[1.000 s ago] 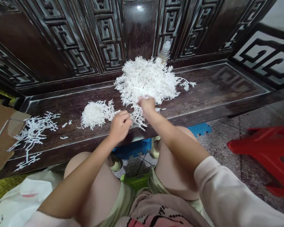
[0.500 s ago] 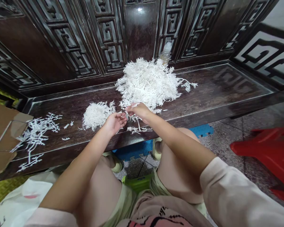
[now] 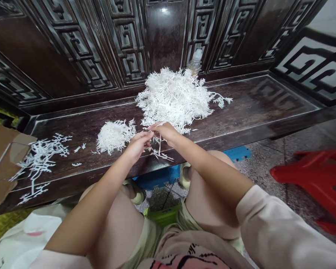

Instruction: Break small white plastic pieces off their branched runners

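My right hand (image 3: 164, 131) is closed around a white branched plastic piece (image 3: 160, 154), which dangles below the fingers at the bench's front edge. My left hand (image 3: 138, 145) meets it from the left, thumb and fingers pinched together near the right fingertips. Whatever lies between the left fingers is too small to make out. Just behind my hands rises a large heap of white branched pieces (image 3: 175, 99). A smaller mound of short white bits (image 3: 112, 137) sits left of my left hand.
Thin white branched stems (image 3: 44, 157) lie at the left end of the dark wooden bench (image 3: 240, 112), beside a cardboard box (image 3: 2, 149). A clear bottle (image 3: 195, 61) stands behind the heap. On the right is a red plastic stool (image 3: 310, 172); a white bag (image 3: 28, 235) is at lower left.
The left hand has gone from spread fingers to a pinch and turned toward the right fingertips. The dangling branched piece has shifted slightly left and tilted.
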A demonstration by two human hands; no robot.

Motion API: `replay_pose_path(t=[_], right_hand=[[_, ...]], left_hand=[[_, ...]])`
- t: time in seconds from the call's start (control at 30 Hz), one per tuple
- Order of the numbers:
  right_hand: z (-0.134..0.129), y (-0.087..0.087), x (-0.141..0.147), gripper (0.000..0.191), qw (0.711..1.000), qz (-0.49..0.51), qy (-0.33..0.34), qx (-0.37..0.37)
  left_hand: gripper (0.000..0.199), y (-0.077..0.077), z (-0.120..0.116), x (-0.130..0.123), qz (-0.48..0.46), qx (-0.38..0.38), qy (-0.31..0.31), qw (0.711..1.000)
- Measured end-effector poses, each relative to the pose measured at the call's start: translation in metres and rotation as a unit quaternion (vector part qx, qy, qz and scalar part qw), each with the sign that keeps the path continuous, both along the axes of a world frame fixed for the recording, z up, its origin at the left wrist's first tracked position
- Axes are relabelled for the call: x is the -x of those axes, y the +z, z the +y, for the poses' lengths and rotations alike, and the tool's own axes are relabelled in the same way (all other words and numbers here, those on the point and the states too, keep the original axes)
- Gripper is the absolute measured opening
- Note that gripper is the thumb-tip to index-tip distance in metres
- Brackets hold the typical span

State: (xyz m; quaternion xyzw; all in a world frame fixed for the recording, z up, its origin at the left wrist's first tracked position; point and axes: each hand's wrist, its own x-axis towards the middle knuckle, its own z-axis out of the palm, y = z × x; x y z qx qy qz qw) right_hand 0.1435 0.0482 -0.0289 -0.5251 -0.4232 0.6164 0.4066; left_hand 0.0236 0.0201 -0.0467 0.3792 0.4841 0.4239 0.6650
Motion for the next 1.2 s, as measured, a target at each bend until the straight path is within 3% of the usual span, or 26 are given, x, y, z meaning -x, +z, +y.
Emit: replay_pose_path(t=[0.17,0.47,0.63,0.8,0.93,1.0,1.03,1.13,1.2], right_hand=[[-0.002,0.003,0.000,0.005,1.000,-0.016,0.006,0.017],[0.001,-0.002,0.001,0.007,0.999,-0.014,-0.011,-0.040],[-0.001,-0.006,0.004,0.010,0.997,-0.040,-0.031,-0.056],[0.003,-0.020,0.010,0.018,0.985,-0.144,-0.085,-0.038],[0.024,-0.021,-0.009,0.005,0.966,-0.213,-0.146,-0.029],[0.035,-0.016,-0.028,0.008,0.963,-0.212,-0.165,-0.025],[0.040,-0.013,-0.038,0.008,0.964,-0.208,-0.162,-0.036],[0.042,-0.009,-0.054,0.015,0.981,-0.185,-0.066,-0.003],[0.038,-0.008,-0.054,0.018,0.984,-0.177,0.005,-0.002]], left_hand=[[0.028,-0.004,0.003,0.001,0.121,-0.050,0.018,0.991],[0.013,-0.002,0.001,-0.003,0.277,-0.140,0.041,0.950],[0.017,0.002,-0.002,-0.007,0.312,-0.185,0.068,0.929],[0.020,0.002,-0.008,-0.015,0.317,-0.210,0.091,0.920],[0.021,0.013,-0.026,-0.022,0.314,-0.244,0.080,0.914],[0.020,0.019,-0.033,-0.022,0.306,-0.254,0.067,0.915],[0.020,0.021,-0.033,-0.020,0.304,-0.245,0.058,0.919],[0.017,0.014,-0.021,-0.005,0.335,-0.162,-0.005,0.928],[0.016,0.004,-0.007,0.011,0.388,-0.100,-0.046,0.915]])
